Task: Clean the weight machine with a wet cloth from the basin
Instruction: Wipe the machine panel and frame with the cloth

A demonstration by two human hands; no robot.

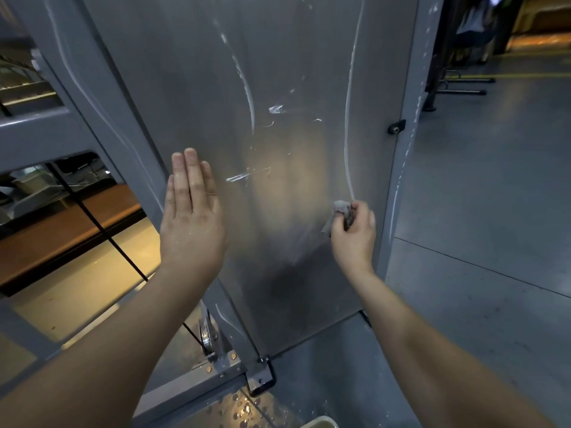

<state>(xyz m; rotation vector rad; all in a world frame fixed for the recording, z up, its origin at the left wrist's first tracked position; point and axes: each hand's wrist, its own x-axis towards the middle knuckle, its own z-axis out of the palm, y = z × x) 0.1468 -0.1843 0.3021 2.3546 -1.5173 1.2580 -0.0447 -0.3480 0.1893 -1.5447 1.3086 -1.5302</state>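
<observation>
The weight machine (293, 88) fills most of the view. Its big grey metal sheet stands upright, and the picture edge cuts off its top. White streaks (347, 134) run down it. The grey floor (494, 242) lies to the right. Far off at the top right are dark shapes, too blurry to tell.

The left hand (191, 217) lies flat on the sheet near its left edge, with the fingers straight and together. The right hand (355, 233) is low on the right, with its fingers curled tight around the cloth (340, 208). The small grey cloth touches the sheet at the bottom of a long streak. The fist hides most of it.

A thin black cable (102, 227) runs down on the left to a shiny wheel (205, 335), and the left arm hides part of it. Only a corner of the basin (319, 423) shows at the near edge. A small black knob (396, 127) sits on the machine's right side.
</observation>
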